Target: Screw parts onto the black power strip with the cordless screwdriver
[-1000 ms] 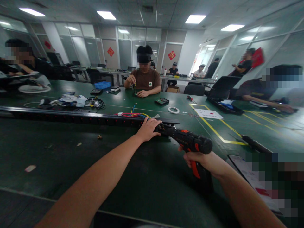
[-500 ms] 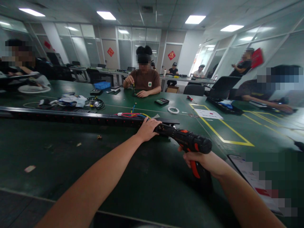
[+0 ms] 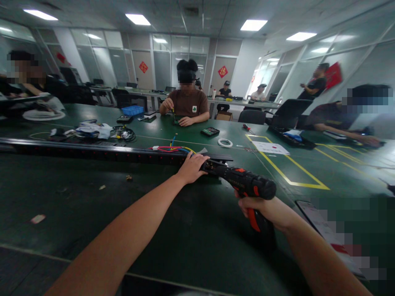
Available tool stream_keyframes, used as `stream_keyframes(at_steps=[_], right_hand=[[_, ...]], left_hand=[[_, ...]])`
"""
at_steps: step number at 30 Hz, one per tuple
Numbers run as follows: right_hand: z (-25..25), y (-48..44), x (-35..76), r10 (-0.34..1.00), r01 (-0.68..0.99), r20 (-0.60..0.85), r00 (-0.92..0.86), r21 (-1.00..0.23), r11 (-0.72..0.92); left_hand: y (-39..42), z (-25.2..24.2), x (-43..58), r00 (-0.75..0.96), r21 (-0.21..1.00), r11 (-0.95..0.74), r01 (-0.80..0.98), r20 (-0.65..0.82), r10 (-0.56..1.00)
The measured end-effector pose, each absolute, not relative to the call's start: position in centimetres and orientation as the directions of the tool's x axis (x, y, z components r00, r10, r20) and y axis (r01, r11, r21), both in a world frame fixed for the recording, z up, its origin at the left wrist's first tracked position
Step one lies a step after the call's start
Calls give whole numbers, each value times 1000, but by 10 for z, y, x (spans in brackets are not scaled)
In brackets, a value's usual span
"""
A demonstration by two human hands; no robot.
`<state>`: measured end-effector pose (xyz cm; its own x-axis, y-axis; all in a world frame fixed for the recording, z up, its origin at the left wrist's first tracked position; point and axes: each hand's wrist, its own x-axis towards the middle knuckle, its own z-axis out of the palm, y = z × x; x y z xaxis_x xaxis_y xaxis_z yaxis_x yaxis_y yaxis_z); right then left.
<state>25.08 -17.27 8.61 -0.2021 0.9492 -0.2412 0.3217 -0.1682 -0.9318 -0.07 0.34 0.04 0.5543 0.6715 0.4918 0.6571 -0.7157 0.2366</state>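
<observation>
At the rail (image 3: 138, 155) tilts an orange-trimmed black drill (image 3: 247, 180).

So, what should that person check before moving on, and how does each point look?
1. Left hand on the rail: ok, it rests near the right end.
2. Drill firmly held: ok, the right hand wraps its handle.
3. Drill's tip seated properly: cannot tell, too small and dark.
4. Left fingers well away from the drill's front: not ok, I'd say; they are very close.
5. Wires clear of the tip: cannot tell, they run behind the left hand.
6. White ring out of the way: ok, it lies beyond the rail.
</observation>
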Motion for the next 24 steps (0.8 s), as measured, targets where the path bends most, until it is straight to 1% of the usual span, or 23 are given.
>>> stream_keyframes(at_steps=[24], right_hand=[[88, -174, 251, 948, 314, -245, -202, -933, -174]], left_hand=[[0, 4, -1, 563, 233, -716, 658, 480, 673]])
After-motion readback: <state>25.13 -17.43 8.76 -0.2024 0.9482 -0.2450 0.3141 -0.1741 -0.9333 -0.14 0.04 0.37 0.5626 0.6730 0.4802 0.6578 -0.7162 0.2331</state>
